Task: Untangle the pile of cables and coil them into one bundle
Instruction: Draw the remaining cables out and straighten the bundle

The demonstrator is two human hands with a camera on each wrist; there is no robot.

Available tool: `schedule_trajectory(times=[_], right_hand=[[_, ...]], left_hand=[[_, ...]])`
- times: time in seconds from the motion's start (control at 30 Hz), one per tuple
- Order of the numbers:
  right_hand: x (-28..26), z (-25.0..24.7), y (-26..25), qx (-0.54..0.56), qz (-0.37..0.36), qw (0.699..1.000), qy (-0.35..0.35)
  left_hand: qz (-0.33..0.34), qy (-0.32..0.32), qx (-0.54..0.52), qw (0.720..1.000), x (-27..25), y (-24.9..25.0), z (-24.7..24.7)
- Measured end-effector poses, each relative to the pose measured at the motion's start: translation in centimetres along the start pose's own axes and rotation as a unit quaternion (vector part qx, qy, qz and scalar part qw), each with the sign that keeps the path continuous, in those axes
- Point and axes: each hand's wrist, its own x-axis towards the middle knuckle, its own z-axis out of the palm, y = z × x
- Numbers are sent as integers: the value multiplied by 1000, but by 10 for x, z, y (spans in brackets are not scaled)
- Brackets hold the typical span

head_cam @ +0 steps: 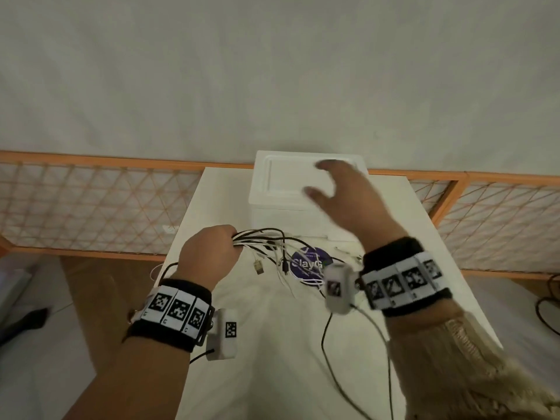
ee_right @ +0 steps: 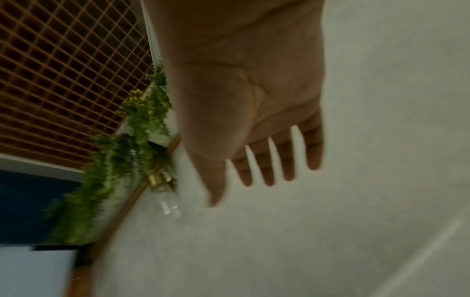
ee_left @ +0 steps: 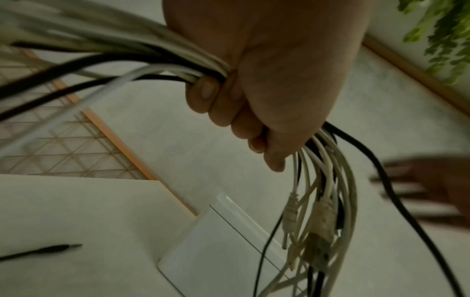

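Note:
My left hand (head_cam: 212, 250) is a fist round a bundle of white and black cables (head_cam: 263, 237), held above the white table (head_cam: 272, 344). In the left wrist view the left hand (ee_left: 257, 96) grips the cables (ee_left: 178, 66), and their plug ends (ee_left: 318, 231) dangle below the fist. Loose loops and connectors hang toward the table near a round purple sticker (head_cam: 309, 263). My right hand (head_cam: 336, 192) is raised over the white box, fingers spread, holding nothing. The right wrist view shows the right hand (ee_right: 254, 120) with straight fingers (ee_right: 287, 160) and an empty palm.
A white lidded box (head_cam: 291, 189) stands at the table's far end. An orange-framed lattice fence (head_cam: 91, 204) runs behind the table. A black cable end (ee_left: 40, 251) lies on the table. Green hanging foliage (ee_right: 127, 160) and a glass bottle (ee_right: 170, 205) show in the right wrist view.

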Motion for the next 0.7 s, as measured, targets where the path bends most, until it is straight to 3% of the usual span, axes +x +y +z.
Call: schedule_trajectory(times=[0.07, 0.1, 0.2, 0.33, 0.43, 0.53, 0.6, 0.7], right_hand=[[-20, 31, -35, 80, -67, 990, -91], [-29, 52, -40, 54, -68, 985, -149], [-50, 100, -14, -33, 39, 976, -211], [-84, 116, 50, -133, 162, 941, -267], [-112, 102, 104, -224, 195, 914, -275], [-138, 77, 151, -314, 258, 867, -287], [-150, 55, 178, -342, 327, 846, -246], [-153, 21, 214, -286, 450, 831, -161]], left_hand=[[28, -7, -11, 1000, -1, 7, 3], [37, -5, -17, 999, -1, 9, 3], [27, 16, -13, 999, 0, 6, -4], [4, 10, -8, 1000, -4, -13, -9], [-26, 20, -29, 999, -5, -28, -11], [-58, 40, -46, 996, 0, -41, -23], [-72, 53, -51, 995, 2, -47, -30], [-86, 60, -49, 993, 2, -50, -33]])
